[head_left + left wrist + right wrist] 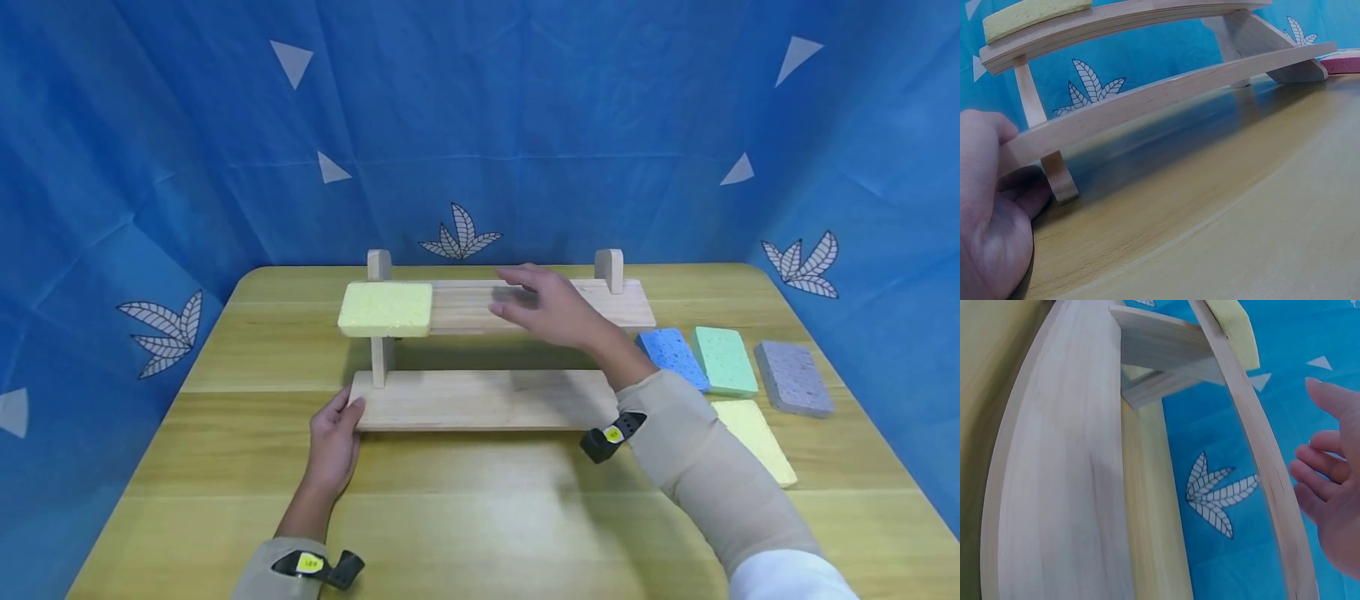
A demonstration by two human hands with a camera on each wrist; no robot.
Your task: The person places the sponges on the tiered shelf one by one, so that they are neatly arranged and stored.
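A two-tier wooden rack [480, 400] stands on the table, with a pale yellow sponge [386, 309] lying flat at the left end of its upper shelf. My left hand [335, 437] grips the left end of the lower shelf, thumb on top and fingers beneath, as the left wrist view shows. Above the middle of the upper shelf is my right hand [551, 307], its fingers extended and loosely bent with nothing between them. In the right wrist view that hand [1335, 469] appears beside the upper shelf's edge, apart from the sponge.
To the rack's right lie a blue sponge [672, 358], a green sponge [724, 361], a grey sponge [793, 377] and another yellow sponge [756, 440], partly behind the right forearm. A blue patterned curtain [525, 125] hangs behind and beside the table [465, 517].
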